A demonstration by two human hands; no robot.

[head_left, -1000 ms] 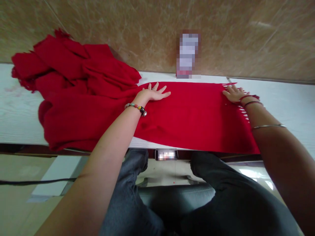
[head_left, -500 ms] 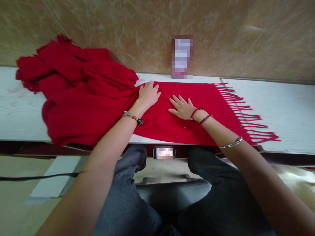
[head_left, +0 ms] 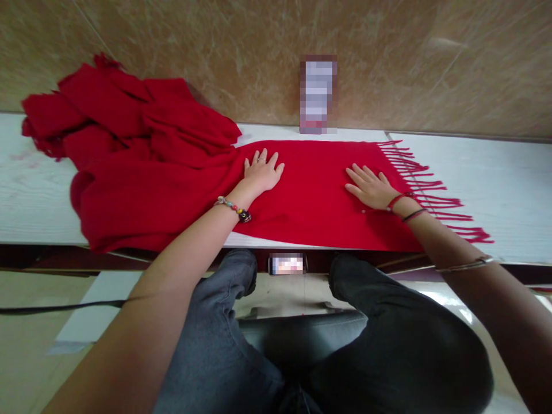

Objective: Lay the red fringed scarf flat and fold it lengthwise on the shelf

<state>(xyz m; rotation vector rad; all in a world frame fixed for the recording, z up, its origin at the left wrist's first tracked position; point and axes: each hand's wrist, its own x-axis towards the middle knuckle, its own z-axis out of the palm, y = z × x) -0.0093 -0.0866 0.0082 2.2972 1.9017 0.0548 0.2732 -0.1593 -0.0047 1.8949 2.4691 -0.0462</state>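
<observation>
A red scarf [head_left: 314,195] lies across the white table, its right end spread flat with a row of fringe [head_left: 435,187] pointing right. On the left, the rest of the cloth is bunched in a loose heap. My left hand [head_left: 263,171] rests palm down on the scarf where the flat part meets the folds, fingers spread. Nearer the fringe, my right hand [head_left: 371,187] lies flat on the cloth with its fingers stretched out. Neither hand grips the fabric.
Behind the scarf, a small blurred-out upright item [head_left: 318,95] stands against the brown marbled wall [head_left: 241,52]. The white table [head_left: 495,190] runs along it. A phone-like device [head_left: 287,264] shows below the table's front edge, between my knees. A dark cord crosses at lower left.
My right hand has slid right across the scarf toward the fringe. My left hand stays in nearly the same place, with its fingers a little more spread. The cloth beneath looks smoother.
</observation>
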